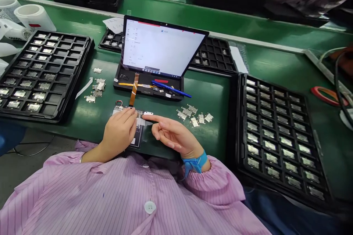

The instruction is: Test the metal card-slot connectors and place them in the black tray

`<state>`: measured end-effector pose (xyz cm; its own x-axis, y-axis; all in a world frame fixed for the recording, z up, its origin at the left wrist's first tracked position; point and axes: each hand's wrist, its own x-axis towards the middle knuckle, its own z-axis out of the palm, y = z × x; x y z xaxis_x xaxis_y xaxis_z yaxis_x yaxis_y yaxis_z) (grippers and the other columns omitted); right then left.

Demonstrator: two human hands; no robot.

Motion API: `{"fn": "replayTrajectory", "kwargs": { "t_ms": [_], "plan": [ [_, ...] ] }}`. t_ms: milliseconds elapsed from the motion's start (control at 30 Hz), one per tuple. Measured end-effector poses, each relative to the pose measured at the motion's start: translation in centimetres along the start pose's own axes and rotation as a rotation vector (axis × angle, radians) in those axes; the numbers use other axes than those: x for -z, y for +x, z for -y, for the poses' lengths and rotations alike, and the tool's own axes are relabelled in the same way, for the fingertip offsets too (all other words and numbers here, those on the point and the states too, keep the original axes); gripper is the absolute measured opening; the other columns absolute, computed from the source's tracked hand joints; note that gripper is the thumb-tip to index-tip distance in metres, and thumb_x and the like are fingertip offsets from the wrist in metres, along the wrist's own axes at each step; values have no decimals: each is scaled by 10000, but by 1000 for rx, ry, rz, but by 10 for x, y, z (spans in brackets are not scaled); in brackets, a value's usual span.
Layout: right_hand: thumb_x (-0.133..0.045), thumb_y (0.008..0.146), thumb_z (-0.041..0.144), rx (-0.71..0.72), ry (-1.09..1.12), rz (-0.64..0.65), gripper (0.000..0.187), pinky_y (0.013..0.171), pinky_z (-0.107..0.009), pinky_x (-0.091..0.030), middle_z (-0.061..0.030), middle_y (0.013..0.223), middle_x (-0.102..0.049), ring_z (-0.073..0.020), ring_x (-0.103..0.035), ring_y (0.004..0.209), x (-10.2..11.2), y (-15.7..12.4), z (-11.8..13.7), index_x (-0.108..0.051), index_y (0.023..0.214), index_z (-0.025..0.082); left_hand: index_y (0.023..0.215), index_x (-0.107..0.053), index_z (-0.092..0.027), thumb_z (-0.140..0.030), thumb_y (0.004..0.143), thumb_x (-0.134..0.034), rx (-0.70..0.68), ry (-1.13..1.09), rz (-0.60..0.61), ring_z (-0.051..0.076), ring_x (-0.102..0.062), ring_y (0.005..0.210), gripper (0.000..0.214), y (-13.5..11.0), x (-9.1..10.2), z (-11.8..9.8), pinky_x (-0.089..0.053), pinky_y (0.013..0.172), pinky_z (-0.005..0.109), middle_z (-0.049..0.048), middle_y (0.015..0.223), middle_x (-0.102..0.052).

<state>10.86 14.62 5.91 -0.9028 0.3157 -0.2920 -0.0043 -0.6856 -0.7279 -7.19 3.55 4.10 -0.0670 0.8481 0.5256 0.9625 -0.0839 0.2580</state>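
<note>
While the left hand's fingers (124, 115) press flat on a circuit board (119, 108), the right forefinger (154, 118) touches a white part (148, 113). Loose metal modules (193, 115) lie outside the trays.

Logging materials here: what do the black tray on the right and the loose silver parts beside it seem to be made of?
The black tray looks like moulded plastic: matte, with formed pockets. The loose silver parts look like metal, possibly plated, going by their bright sheen.

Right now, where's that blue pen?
In the head view, the blue pen lies on the black holder just below the tablet screen, to the right of the orange ribbon cable.
</note>
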Motion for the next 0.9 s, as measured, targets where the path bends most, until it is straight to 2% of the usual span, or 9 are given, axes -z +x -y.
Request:
{"fn": "replayTrajectory", "kwargs": {
  "t_ms": [167,233,300,333,400,467,633,700,900],
  "plan": [
    [-526,901,360,-23,-161,38,437,276,-160,-176,-8,744,-614,-31,-360,369,-2,6,-3,-588,1284,159,1076,-680,-112,-151,912,-531,-3,-31,20,254,-652,1096,225,1,2,0,-532,937,404,89,1161,-707],
    [-525,905,355,139,-443,-163,402,326,-176,-305,-22,771,-623,-77,-467,455,-7,8,-5,-595,1262,183,1063,-683,-124,-154,914,-531,12,-43,17,249,-653,1090,215,1,2,0,-535,926,400,78,1152,-710],
    [-578,884,306,418,-851,-446,333,556,-263,-520,-77,933,-661,-164,-624,748,-12,10,-10,-634,1193,195,1059,-682,-132,-159,915,-533,26,-50,20,247,-650,1093,210,1,2,0,-534,927,400,73,1151,-710],
    [-611,865,276,539,-1066,-546,311,739,-351,-556,-113,1074,-655,-224,-628,960,-13,11,-13,-652,1162,193,1063,-680,-134,-160,916,-531,26,-54,25,246,-647,1097,211,1,2,0,-532,933,401,73,1154,-709],
    [-639,849,228,643,-1432,-603,286,1002,-511,-448,-162,1327,-558,-327,-480,1269,-14,12,-19,-674,1127,175,1072,-676,-136,-165,920,-527,24,-62,36,246,-641,1107,215,1,1,1,-525,951,406,77,1170,-702],
    [-616,874,211,623,-1623,-593,246,1063,-560,-377,-178,1399,-506,-358,-411,1339,-11,10,-23,-680,1107,161,1077,-674,-138,-170,924,-523,26,-75,50,249,-637,1112,217,1,2,3,-518,965,418,81,1175,-699],
    [-600,896,212,583,-1615,-608,143,982,-505,-446,-133,1199,-625,-305,-541,1170,-1,-1,-25,-664,1019,176,1069,-672,-160,-181,931,-519,56,-187,49,239,-621,1125,207,5,7,1,-499,998,438,76,1183,-691],
    [-608,883,200,538,-1584,-624,201,919,-502,-465,-112,1076,-650,-293,-572,1054,-1,-6,-24,-634,1081,174,1086,-664,-170,-192,936,-516,62,-272,76,220,-615,1126,212,10,10,-6,-492,1008,419,68,1186,-688],
    [-518,868,127,549,-1422,-604,373,841,-446,-486,-75,927,-617,-258,-567,906,-9,-13,-28,-531,1231,210,1182,-622,-180,-253,879,-635,113,-373,384,246,-611,1053,312,35,9,-26,-521,902,417,69,1134,-691]
  ]
}}
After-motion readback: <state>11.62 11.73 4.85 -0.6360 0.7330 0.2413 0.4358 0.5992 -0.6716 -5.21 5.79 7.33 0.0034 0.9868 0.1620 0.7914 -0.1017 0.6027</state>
